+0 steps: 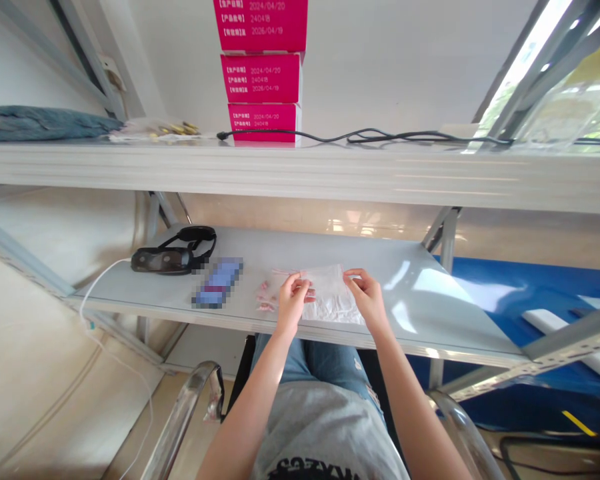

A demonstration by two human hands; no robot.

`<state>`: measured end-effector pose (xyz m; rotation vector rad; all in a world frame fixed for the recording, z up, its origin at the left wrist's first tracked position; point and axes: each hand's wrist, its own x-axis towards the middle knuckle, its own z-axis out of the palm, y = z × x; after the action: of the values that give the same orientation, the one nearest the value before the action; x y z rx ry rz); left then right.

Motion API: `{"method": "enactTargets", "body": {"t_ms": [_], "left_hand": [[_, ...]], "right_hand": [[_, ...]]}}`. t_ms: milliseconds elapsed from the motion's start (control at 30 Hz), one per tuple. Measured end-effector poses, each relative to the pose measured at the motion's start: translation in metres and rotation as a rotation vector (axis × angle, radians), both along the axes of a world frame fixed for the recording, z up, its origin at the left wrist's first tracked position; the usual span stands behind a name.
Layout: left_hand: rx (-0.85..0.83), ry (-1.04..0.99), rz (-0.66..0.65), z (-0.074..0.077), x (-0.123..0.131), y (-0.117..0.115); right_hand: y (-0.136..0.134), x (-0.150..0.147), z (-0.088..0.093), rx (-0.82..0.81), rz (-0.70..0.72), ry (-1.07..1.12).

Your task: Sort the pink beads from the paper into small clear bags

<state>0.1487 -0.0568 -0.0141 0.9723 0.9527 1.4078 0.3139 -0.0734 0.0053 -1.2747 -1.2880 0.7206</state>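
On the grey metal shelf (290, 257) above my knees, I held a clear plastic bag (331, 297) lying on it. My left hand (294, 301) and right hand (367, 297) stayed apart, each pinched on one side of the bag. Small pink pieces (265, 297) lay just beside it, toward my left.

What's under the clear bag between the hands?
The left hand and right hand hold the clear plastic bag over the grey shelf. Its crumpled, whitish folds hide the surface directly beneath, so nothing there can be made out.
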Motion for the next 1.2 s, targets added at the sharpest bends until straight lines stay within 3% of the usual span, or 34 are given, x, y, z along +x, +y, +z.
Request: {"method": "enactTargets", "body": {"t_ms": [100,267,467,600,867,967,1100,1200], "left_hand": [[0.034,0.066,0.032,0.000,-0.001,0.002],[0.090,0.174,0.058,0.005,-0.002,0.006],[0.119,0.224,0.044,0.019,-0.006,0.010],[0.155,0.356,0.058,0.026,-0.009,0.012],[0.165,0.520,0.045,0.026,-0.013,0.014],[0.173,0.561,-0.003,0.031,-0.014,0.015],[0.188,0.513,-0.058,0.043,-0.014,0.016],[0.159,0.292,-0.132,0.046,-0.012,0.013]], "right_hand": [[-0.001,-0.006,-0.005,-0.022,-0.014,0.134],[0.003,-0.018,-0.009,-0.170,0.155,0.330],[0.009,-0.030,-0.017,-0.098,0.228,0.715],[0.010,-0.037,-0.016,-0.078,0.262,0.732],[0.012,-0.038,-0.017,-0.008,0.083,0.642],[0.014,-0.035,-0.018,-0.049,0.145,0.674],[0.021,-0.036,-0.020,-0.175,0.279,0.795],[0.028,-0.042,-0.025,-0.232,0.306,0.993]]}}
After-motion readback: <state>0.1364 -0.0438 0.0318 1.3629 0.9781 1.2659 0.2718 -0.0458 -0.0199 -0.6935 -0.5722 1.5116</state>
